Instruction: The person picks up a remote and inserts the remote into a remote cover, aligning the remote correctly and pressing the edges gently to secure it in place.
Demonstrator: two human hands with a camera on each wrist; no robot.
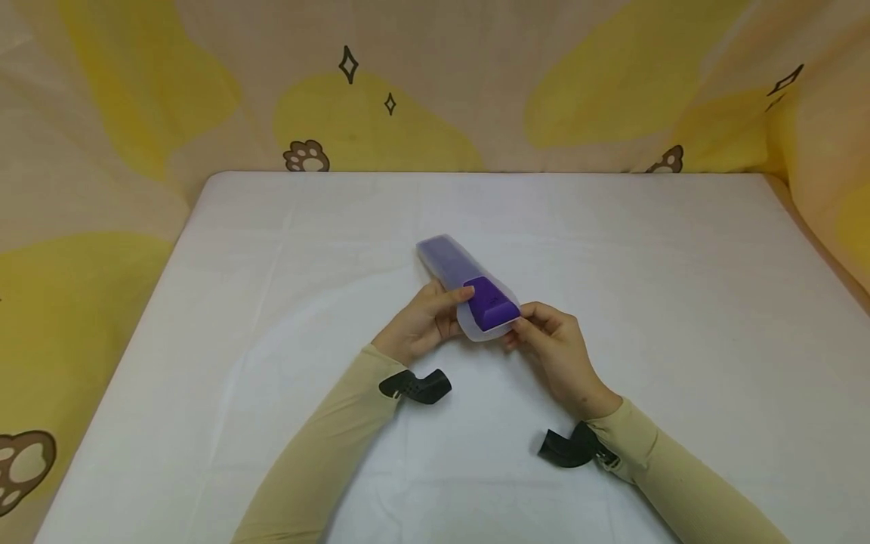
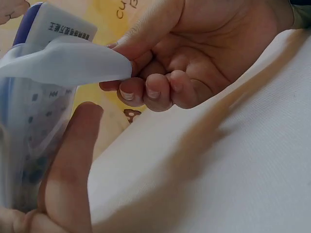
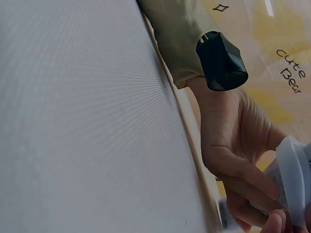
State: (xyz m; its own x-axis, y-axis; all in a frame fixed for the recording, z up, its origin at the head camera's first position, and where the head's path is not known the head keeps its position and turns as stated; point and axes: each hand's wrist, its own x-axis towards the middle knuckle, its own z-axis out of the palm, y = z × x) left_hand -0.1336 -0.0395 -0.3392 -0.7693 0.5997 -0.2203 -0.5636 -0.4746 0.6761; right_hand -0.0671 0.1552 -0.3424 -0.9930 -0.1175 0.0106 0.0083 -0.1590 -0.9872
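Observation:
A purple-and-white remote control (image 1: pixel 491 302) sits partly inside a translucent soft sleeve (image 1: pixel 451 261), its purple back facing up in the head view. My left hand (image 1: pixel 423 321) grips the covered remote from the left side, thumb across the top. At the near end, my right hand (image 1: pixel 560 351) pinches the open rim of the sleeve between thumb and forefinger. In the left wrist view, the rim (image 2: pixel 92 63) is pulled away from the remote's end, and buttons show dimly through the sleeve. The right wrist view shows only fingertips (image 3: pixel 277 223) of my right hand.
Both hands are above a white-covered table (image 1: pixel 306 227). A yellow-and-beige patterned curtain (image 1: pixel 435 45) hangs behind its far edge and along the sides. Black wrist-worn camera mounts (image 1: pixel 428 387) stick out from both sleeves.

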